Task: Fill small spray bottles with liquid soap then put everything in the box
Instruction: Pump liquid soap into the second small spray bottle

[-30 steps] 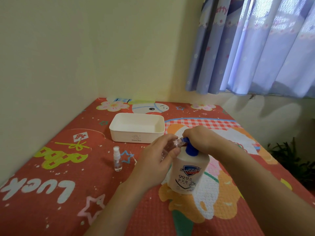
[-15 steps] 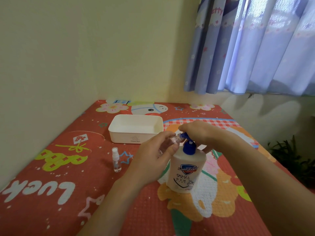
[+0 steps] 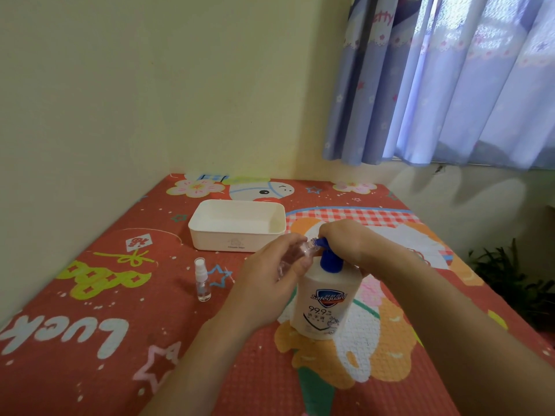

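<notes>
A white liquid soap bottle (image 3: pixel 326 304) with a blue pump (image 3: pixel 329 262) stands on the red patterned mat. My right hand (image 3: pixel 345 240) rests on top of the pump head, covering most of it. My left hand (image 3: pixel 270 277) grips a small clear spray bottle (image 3: pixel 297 253), uncapped and tilted, with its open neck at the pump's nozzle. A second small spray bottle (image 3: pixel 201 279) with a white sprayer top stands upright to the left. An empty white box (image 3: pixel 210 232) sits behind, toward the wall.
The red cartoon mat (image 3: pixel 120 340) fills the surface and meets the cream wall at left and back. Blue curtains (image 3: pixel 450 85) hang at the upper right. A green plant (image 3: pixel 516 283) sits beyond the mat's right edge.
The pump head has risen again after being pressed low a second ago. Both hands stay at the nozzle with the small bottle; the view has shifted slightly.
</notes>
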